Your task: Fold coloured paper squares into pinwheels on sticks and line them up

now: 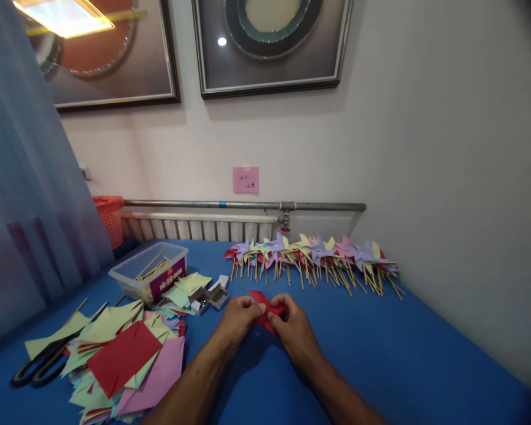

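Observation:
Both my hands hold a piece of red paper [265, 319] just above the blue table, its corners partly folded toward the middle like a pinwheel. My left hand [239, 319] pinches its left side between thumb and fingers. On the right side, my right hand [291, 324] grips the paper, with the thumb pressed near its centre. The fingers hide part of the folds. Left of my hands lie small open boxes [210, 296] with tiny metal pieces inside. Nearer to me is a heap of coloured paper squares with cut corners, a red square [124, 358] on top.
Finished pinwheels [321, 251] on wooden sticks lie in a row along the back. A clear plastic tub [128, 283] holds sticks. Black-handled scissors [44, 360] lie at the left. Behind the table are a radiator [199, 227], a pipe and a red basket [110, 218].

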Motion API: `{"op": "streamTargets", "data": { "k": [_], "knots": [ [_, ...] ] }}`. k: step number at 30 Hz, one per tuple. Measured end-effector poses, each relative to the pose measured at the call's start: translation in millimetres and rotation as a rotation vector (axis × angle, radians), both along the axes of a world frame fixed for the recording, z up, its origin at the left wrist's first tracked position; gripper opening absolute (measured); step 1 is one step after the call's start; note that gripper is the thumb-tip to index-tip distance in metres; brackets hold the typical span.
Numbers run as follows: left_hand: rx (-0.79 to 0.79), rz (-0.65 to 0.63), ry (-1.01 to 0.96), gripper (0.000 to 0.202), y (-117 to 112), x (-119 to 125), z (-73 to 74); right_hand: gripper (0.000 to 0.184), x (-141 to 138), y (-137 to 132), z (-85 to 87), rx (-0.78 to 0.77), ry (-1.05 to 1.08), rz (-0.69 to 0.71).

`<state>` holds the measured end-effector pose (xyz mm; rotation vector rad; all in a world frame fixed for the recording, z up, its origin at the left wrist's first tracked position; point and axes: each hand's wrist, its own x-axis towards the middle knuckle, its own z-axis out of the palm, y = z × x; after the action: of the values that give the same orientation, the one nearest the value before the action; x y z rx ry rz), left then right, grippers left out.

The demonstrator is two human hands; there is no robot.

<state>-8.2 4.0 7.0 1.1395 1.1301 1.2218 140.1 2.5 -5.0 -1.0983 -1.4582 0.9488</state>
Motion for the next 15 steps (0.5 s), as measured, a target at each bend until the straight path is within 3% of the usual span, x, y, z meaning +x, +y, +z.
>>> {"op": "streamTargets", "data": {
  "k": [3,8,10,12,15],
  "knots": [
    [0.024,0.032,0.033,0.038,3.7,0.0,-3.8,0.020,-1.7,-1.1,0.5,-0.016,0.016,-0.004],
    [0.048,0.038,0.032,0.032,6.2,-2.4,-3.6,0.076,-4.2,1.1,-0.6,-0.108,0.200,0.057],
    [0.057,0.052,0.032,0.031,6.8,-3.5,-3.0,0.086,-5.2,2.6,-2.0,-0.174,0.329,0.077],
    [0.070,0.070,0.022,0.030,8.0,-3.8,-4.0,0.079,-6.2,3.0,-3.9,-0.218,0.425,0.097],
    [0.084,0.095,0.007,0.030,10.0,-1.8,-8.0,0.047,-7.5,1.1,-6.7,-0.208,0.434,0.149]
  ]
}}
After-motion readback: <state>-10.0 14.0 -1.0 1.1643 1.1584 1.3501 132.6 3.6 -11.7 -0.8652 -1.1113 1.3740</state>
